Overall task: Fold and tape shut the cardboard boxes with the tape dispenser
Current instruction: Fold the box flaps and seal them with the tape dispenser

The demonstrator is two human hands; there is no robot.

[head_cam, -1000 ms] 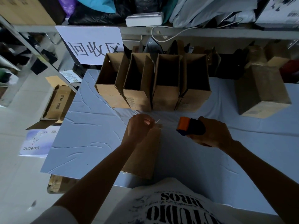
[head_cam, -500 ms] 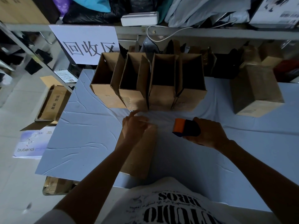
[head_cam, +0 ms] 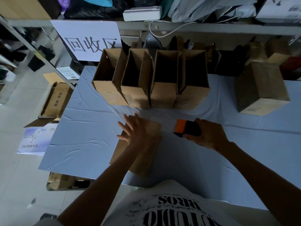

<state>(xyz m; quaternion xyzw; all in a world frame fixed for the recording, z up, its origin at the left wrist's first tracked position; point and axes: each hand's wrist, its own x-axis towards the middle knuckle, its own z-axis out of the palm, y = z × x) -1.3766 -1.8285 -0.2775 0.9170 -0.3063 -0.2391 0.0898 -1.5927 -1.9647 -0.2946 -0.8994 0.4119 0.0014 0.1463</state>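
Here, the box, long axis pointing away, is pressed by the left hand, fingers spread, while the dispenser is clasped in the right hand just to its right.

- One view only: a wide-angle camera on the person's head, facing forward and steeply down onto the table.
- Near: left hand and right hand lie mid-frame, shirt at the bottom edge.
- Shelf along the top, floor at left.
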